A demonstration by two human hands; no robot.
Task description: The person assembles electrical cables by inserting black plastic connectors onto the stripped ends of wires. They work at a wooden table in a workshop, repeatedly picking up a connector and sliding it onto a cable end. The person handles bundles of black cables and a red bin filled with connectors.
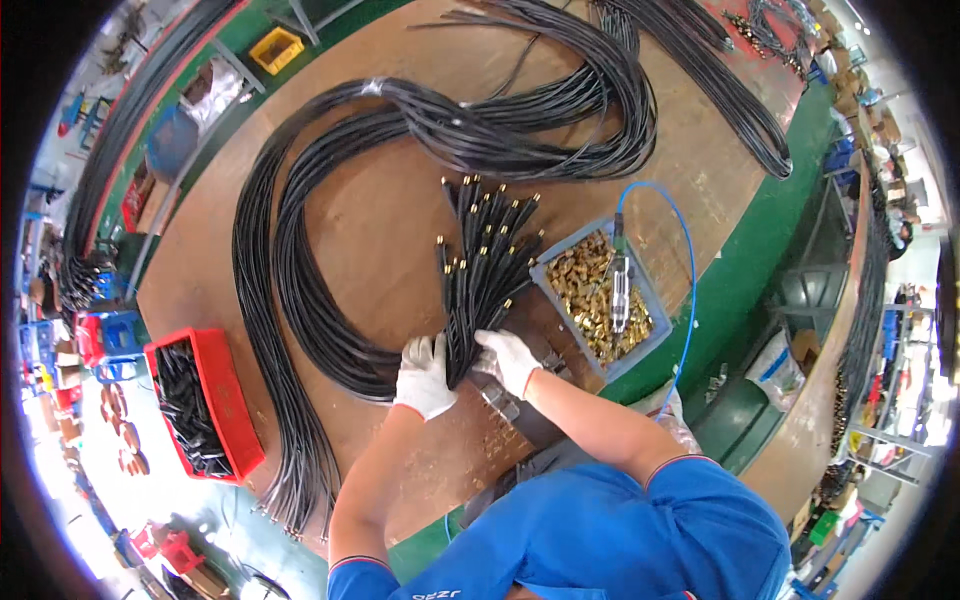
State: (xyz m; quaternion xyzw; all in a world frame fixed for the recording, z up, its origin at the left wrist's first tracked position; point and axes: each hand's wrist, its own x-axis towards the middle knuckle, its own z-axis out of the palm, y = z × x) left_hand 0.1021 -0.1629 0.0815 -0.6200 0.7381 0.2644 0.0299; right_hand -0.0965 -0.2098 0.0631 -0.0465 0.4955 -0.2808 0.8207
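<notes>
Both my hands wear white gloves and meet at the neck of a bundle of black cables (pixel 465 320). My left hand (pixel 425 378) is wrapped round the bundle from the left. My right hand (pixel 507 360) closes against its right side, with some fingertips hidden behind the cables. Beyond my hands the thick black cable ends fan out, tipped with brass-coloured connectors (pixel 475 180). From the bundle the long cables (pixel 300 290) loop left and away across the brown table (pixel 370 230).
Right of the bundle, a grey-blue bin (pixel 650 345) holds brass fittings, with a silver air tool (pixel 620 290) on a blue hose (pixel 692 260) lying over it. A red bin (pixel 232 400) of black parts stands left. More cable coils (pixel 720 85) lie at the far right.
</notes>
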